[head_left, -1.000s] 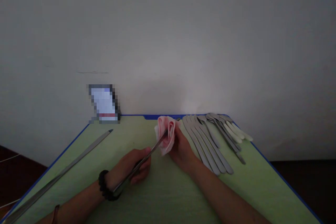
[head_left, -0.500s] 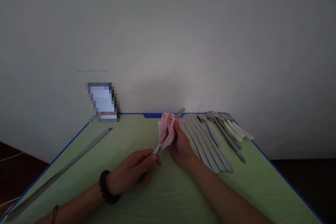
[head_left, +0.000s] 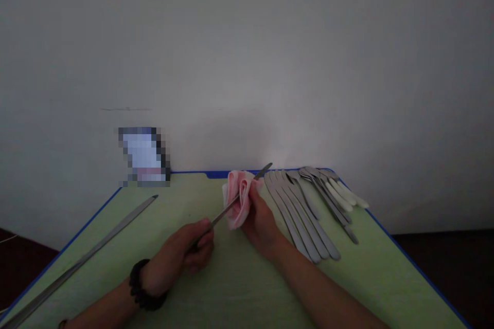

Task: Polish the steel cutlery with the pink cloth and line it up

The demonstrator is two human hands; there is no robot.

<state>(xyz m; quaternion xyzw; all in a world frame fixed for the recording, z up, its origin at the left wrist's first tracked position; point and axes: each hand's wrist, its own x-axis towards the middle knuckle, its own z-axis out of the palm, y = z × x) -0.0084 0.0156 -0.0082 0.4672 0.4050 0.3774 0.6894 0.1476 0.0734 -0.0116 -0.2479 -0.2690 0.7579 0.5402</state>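
My left hand (head_left: 195,247) is closed round the handle of a metal table knife (head_left: 223,213), which slants up and to the right. A pink and white cloth (head_left: 236,200) is folded about the middle of the knife, and the blade's tip pokes out beyond it. Gripping that cloth from the right side is my right hand (head_left: 260,221), with the thumb on top; its other fingers are mostly hidden. Just right of this hand, several metal knives (head_left: 304,221) lie side by side on the green table (head_left: 231,293).
Forks and spoons (head_left: 312,177) lie in a heap at the back right, beside several white-handled pieces (head_left: 341,193). Along the left edge rests a long metal strip (head_left: 96,249). A blurred-out phone-like device (head_left: 142,154) leans against the wall (head_left: 247,61).
My left hand has drawn down and left, away from the cloth, so more of the knife shows between my hands. The view has shifted slightly.
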